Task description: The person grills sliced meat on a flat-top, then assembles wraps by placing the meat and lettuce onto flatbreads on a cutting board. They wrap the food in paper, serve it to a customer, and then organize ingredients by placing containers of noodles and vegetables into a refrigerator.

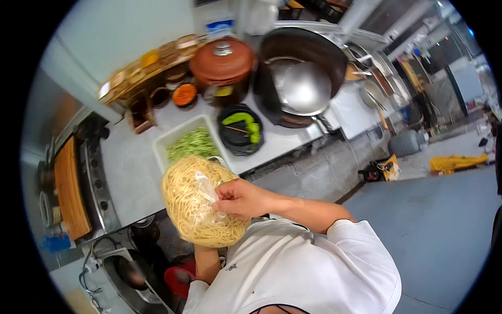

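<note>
A large bundle of yellow noodles (183,193) in a clear plastic bag is held up in front of my white shirt. My right hand (236,199) is closed on gathered clear plastic at the bag's front. From below, my left forearm (207,262) reaches up behind the noodles; they hide that hand and its fingers. Just beyond the bundle, a white tub (163,149) holds shredded green vegetable (193,142). Right of the tub is a black bowl (246,150) with green peppers (251,128).
A brown lidded pot (222,63) and a big dark pan with a shiny metal bowl (306,89) stand along the counter's back. A small bowl holds orange shreds (184,95). Spice boxes (150,58) line a shelf. At left is a wooden board (70,191); a sink (123,272) sits lower left.
</note>
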The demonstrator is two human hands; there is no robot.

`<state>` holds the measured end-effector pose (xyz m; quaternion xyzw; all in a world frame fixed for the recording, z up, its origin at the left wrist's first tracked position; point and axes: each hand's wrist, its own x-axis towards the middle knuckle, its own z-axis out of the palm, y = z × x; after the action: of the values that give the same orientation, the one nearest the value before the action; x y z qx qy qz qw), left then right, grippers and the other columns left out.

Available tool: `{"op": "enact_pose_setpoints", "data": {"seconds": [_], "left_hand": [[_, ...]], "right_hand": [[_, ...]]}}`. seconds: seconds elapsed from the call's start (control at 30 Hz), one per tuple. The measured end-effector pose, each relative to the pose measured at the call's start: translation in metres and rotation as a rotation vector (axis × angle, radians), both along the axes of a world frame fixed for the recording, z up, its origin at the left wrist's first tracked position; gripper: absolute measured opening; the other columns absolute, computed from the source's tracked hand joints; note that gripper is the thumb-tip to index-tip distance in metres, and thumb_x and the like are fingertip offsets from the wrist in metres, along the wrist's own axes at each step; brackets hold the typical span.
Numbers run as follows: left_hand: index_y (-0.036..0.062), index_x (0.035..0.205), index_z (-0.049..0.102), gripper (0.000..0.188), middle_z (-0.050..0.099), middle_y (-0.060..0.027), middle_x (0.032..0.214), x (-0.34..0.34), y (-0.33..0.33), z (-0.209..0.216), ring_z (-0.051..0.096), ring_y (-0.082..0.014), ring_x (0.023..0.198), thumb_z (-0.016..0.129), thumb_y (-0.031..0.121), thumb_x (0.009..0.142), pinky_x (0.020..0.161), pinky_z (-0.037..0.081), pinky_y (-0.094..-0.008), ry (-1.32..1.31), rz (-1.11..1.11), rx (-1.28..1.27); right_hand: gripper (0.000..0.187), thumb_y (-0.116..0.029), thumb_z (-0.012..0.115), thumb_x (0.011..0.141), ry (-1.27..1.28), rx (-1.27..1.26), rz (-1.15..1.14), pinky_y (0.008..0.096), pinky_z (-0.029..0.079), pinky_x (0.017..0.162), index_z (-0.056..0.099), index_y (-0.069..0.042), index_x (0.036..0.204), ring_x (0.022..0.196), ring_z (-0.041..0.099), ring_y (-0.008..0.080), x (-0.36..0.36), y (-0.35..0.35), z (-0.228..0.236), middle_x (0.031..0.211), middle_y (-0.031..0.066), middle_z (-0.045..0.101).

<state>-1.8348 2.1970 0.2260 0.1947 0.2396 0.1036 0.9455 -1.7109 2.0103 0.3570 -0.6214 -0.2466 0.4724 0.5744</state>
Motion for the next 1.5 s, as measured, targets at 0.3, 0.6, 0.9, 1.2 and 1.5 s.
{"op": "enact_pose_setpoints", "data": {"seconds": [0.3,0.6,0.9,1.2,1.5], "left_hand": [[0.0018,0.149,0.039,0.092,0.050,-0.0167,0.146,0.074,-0.253,-0.003,0.051,-0.0331,0.131,0.044,0.074,0.093,0.110,0.040,-0.0489,-0.140,-0.623,-0.298],[0.0042,0.148,0.030,0.073,0.045,-0.0216,0.137,-0.001,-0.065,-0.120,0.054,-0.0412,0.122,0.058,0.048,0.097,0.102,0.049,-0.0565,0.434,0.147,0.070],[0.0013,0.119,0.056,0.031,0.063,-0.0118,0.114,-0.054,-0.040,-0.099,0.062,-0.0261,0.103,0.061,0.013,0.092,0.085,0.056,-0.0390,0.565,0.163,0.250],[-0.0001,0.143,0.041,0.062,0.053,-0.0157,0.138,-0.073,-0.149,0.089,0.054,-0.0340,0.127,0.057,0.004,0.083,0.108,0.046,-0.0506,0.535,-0.218,0.395],[0.0026,0.136,0.050,0.046,0.059,-0.0135,0.132,0.105,-0.419,0.076,0.058,-0.0293,0.121,0.059,0.010,0.092,0.105,0.046,-0.0484,0.280,-0.588,0.073]], "right_hand": [[0.011,-0.018,0.064,0.095,0.365,0.009,-0.579,0.0219,0.027,0.041,0.062,-0.010,0.088,0.045,0.036,0.0017,-0.008,-0.257,0.002,0.060,-0.0098,0.044],[0.009,-0.014,0.063,0.095,0.148,-0.023,-1.169,0.0204,0.025,0.035,0.060,-0.007,0.090,0.039,0.033,0.0021,-0.048,-0.433,-0.023,0.057,-0.0067,0.045],[0.010,-0.014,0.062,0.096,0.159,-0.038,-1.567,0.0217,0.024,0.035,0.055,-0.011,0.089,0.041,0.031,0.0021,-0.084,-0.502,-0.033,0.062,-0.0074,0.041],[0.018,-0.013,0.061,0.094,0.297,-0.039,-1.670,0.0262,0.031,0.039,0.052,-0.012,0.079,0.042,0.033,0.0061,-0.090,-0.551,-0.063,0.060,-0.0054,0.041],[0.015,-0.013,0.060,0.095,0.307,0.049,-1.651,0.0263,0.032,0.039,0.055,-0.009,0.081,0.043,0.035,0.0060,-0.061,-0.644,-0.102,0.059,-0.0041,0.044]]}}
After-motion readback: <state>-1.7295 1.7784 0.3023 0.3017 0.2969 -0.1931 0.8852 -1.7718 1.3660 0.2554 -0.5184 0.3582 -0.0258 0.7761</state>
